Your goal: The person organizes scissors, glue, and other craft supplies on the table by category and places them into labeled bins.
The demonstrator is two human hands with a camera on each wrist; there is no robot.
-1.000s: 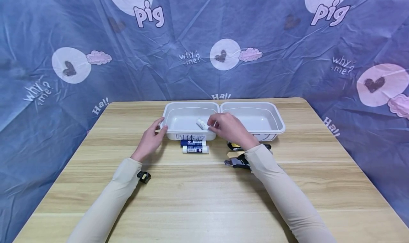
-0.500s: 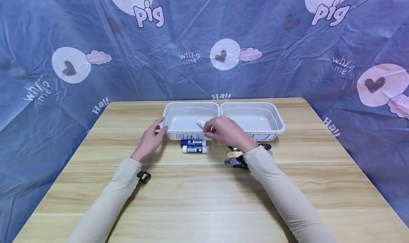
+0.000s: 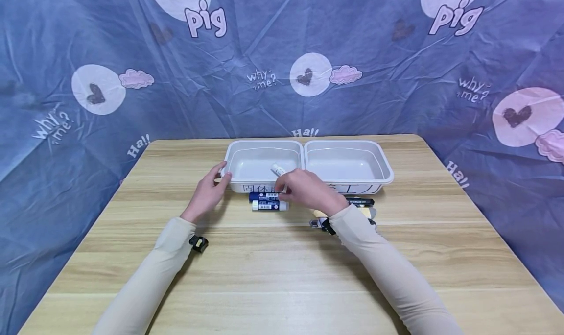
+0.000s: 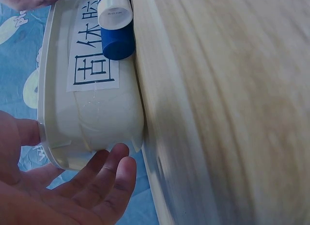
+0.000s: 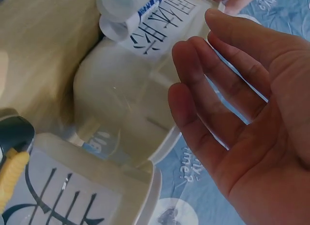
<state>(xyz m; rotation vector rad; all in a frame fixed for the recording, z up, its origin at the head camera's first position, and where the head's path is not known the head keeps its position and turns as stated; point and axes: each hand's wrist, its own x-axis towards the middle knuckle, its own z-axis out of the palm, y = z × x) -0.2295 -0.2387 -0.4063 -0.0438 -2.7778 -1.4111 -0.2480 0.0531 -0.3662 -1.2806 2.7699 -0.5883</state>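
Observation:
My left hand (image 3: 206, 194) grips the left end of a white plastic bin (image 3: 236, 185), thumb at the rim and fingers around the corner. A white glue stick (image 3: 278, 169) lies inside that bin. In front of it, two blue-and-white glue sticks lie side by side: the nearer glue stick (image 3: 266, 206) and the farther glue stick (image 3: 259, 196), which is close against the bin wall. Over the bin's front right corner hovers my right hand (image 3: 306, 190), its fingertips close to the sticks' right ends. The right wrist view shows these fingers (image 5: 191, 104) loosely bent, with nothing between them.
A second white bin (image 3: 382, 179) stands against the first, on the right. Several utility knives lie before it, including a black knife (image 3: 363, 202) and a yellow knife (image 3: 366, 212), partly hidden by the right arm. Patterned blue cloth (image 3: 282, 105) hangs behind the wooden table (image 3: 273, 276).
My right hand has moved from above the left bin's interior toward me, down to the glue sticks in front. My left hand stays at the bin's end.

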